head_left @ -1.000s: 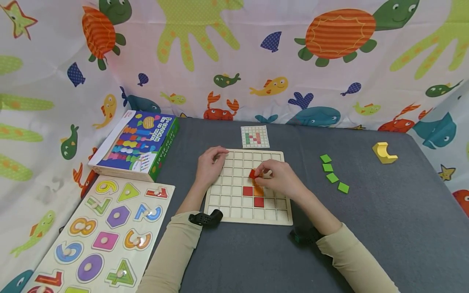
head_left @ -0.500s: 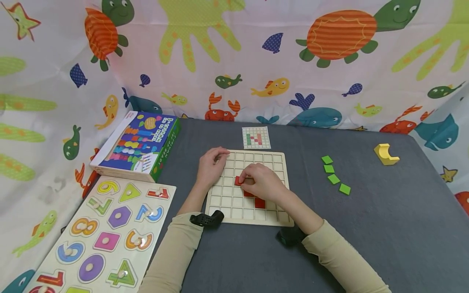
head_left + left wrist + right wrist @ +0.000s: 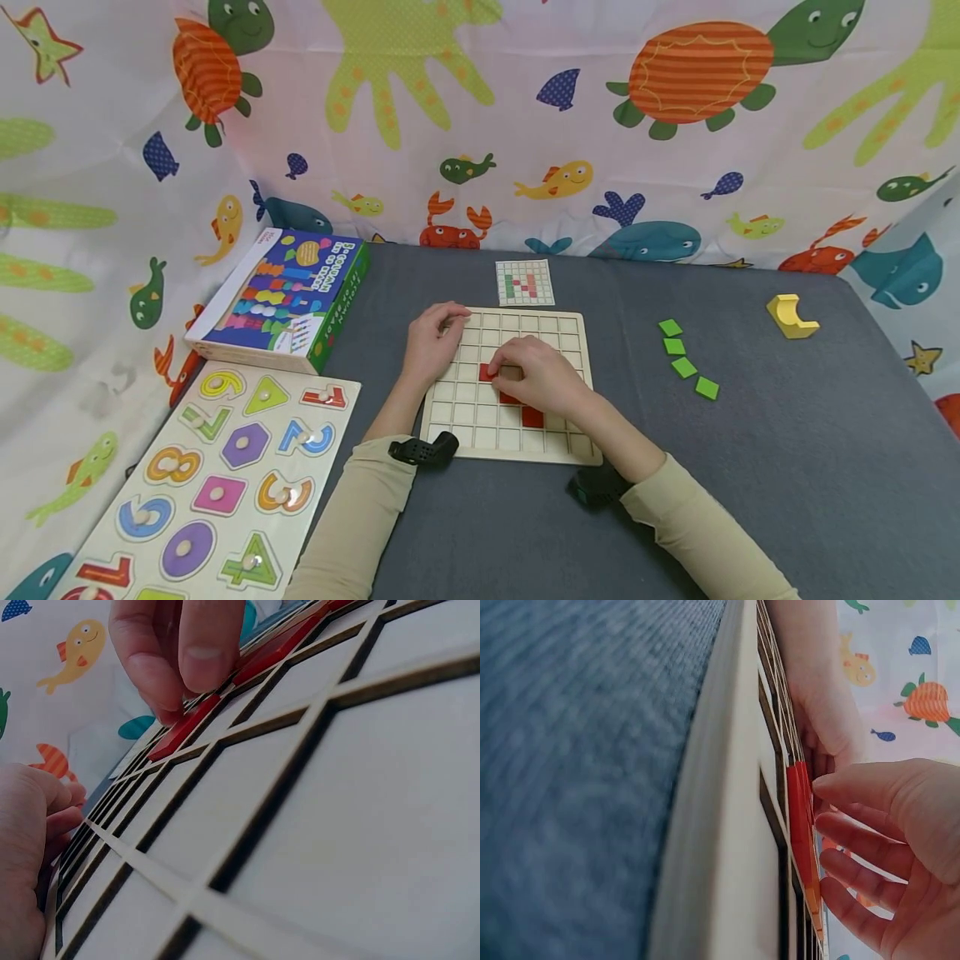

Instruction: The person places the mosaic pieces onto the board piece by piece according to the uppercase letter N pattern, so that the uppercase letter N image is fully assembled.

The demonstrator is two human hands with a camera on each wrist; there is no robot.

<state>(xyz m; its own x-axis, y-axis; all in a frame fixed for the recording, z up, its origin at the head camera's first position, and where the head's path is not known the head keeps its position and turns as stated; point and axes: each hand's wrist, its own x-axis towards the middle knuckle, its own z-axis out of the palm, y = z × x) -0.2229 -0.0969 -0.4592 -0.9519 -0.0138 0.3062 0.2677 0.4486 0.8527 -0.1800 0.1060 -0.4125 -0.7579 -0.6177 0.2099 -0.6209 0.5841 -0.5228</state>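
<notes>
A: What sits closest?

B: Two beige sleeves (image 3: 352, 517), each with a black device (image 3: 423, 450) at the wrist, reach over the grey-covered bench (image 3: 487, 542). Off to the left lies a puzzle board (image 3: 243, 517) of knobbed numbers and shapes.

A: A little further in?

B: A pale grid board (image 3: 472, 435), flat on the bench, with both hands at it.

A: What has the right one got?

B: The right hand (image 3: 540, 375) has bent, slightly spread fingers, the tips touching a red tile (image 3: 486, 372). It looks like a touch rather than a grip.

A: Where's that tile, exactly?

B: On the grid, near the middle and a touch left. Two more red tiles (image 3: 532, 417) step diagonally from it, nearer and rightward. An orange tile (image 3: 811, 900) shows close to the red in the right wrist view.

A: And the left?

B: The left hand (image 3: 435, 340) is relaxed, fingers loosely bent, tips at the board's left edge by the far corner.

A: Beyond that?

B: Four green tiles (image 3: 683, 367) curve in a row to the right, and a colourful box (image 3: 281, 296) lies to the left. Far right is a yellow arched block (image 3: 789, 321). Just past the board lies a card (image 3: 524, 284) with green and red squares.

A: Behind it all?

B: A white cloth (image 3: 502, 75) printed with turtles, whales, crabs and fish.
</notes>
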